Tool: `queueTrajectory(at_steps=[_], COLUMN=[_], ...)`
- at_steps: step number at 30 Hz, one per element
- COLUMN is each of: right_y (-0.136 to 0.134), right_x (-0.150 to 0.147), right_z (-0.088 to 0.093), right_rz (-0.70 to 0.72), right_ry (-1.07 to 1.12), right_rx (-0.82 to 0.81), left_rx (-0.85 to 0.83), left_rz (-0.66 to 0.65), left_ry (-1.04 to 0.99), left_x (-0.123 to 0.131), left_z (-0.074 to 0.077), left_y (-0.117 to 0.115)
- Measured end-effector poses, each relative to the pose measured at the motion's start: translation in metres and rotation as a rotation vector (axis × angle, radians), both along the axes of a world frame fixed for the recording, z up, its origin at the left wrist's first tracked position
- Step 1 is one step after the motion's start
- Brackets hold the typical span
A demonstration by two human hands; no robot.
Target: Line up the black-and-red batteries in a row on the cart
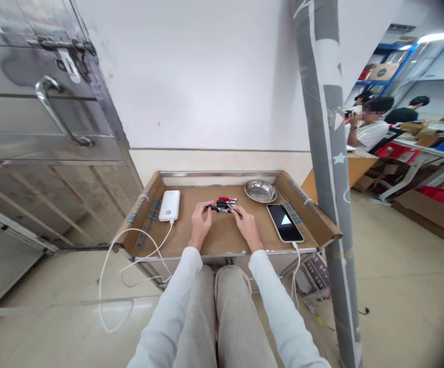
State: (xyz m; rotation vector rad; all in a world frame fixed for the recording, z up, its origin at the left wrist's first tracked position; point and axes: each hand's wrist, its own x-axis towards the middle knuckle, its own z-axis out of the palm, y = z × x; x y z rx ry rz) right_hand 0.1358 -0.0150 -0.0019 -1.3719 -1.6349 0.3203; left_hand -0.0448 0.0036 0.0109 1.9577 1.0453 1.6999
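My left hand (200, 223) pinches one end of a slim black pen-like stick (214, 208) between thumb and fingers. At the other side, my right hand (247, 225) has its fingertips together by the stick's paler end; what exactly they grip is too small to make out. Just beyond the fingers lie several more black sticks (225, 203) with light tips, side by side, and a red one (226, 198) behind them. All this is on a cardboard-lined table (222, 240).
A white power bank (169, 205) with a cable lies left, a phone (285, 223) with a cable right. A round metal dish (261, 191) stands at the back right. Raised cardboard sides edge the table. A wrapped pole (331, 153) rises at the right; people (371, 125) sit beyond it.
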Motion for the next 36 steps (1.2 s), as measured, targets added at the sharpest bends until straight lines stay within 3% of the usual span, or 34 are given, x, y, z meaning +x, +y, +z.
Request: queueTrajectory(at_steps=[4,8,17,24,30,36], right_y=[0.000,0.000,0.003,0.003,0.006,0.009], right_x=[0.001,0.000,0.000,-0.001,0.006,0.010], right_z=[-0.001,-0.004,-0.006,-0.005,-0.017,-0.019], right_rz=[-0.081,-0.065,0.034,0.115,0.145,0.062], right_ry=[-0.052,-0.169,-0.337,-0.368,-0.223,-0.271], right_rx=[0.035,0.046,0.072,0.077,0.058,0.058], left_rx=[-0.034,-0.006,-0.016,-0.174,-0.196,-0.165], left_rz=[-0.176,-0.148,-0.124,-0.244,-0.131,-0.020], left_ry=[0.238,0.455,0.390,0.463,0.481,0.526], left_x=[0.004,0.007,0.009,0.009,0.009,0.012], left_z=[-0.009,-0.020,-0.025,-0.029,-0.028,-0.026], left_y=[0.006,0.014,0.016,0.016,0.014,0.018])
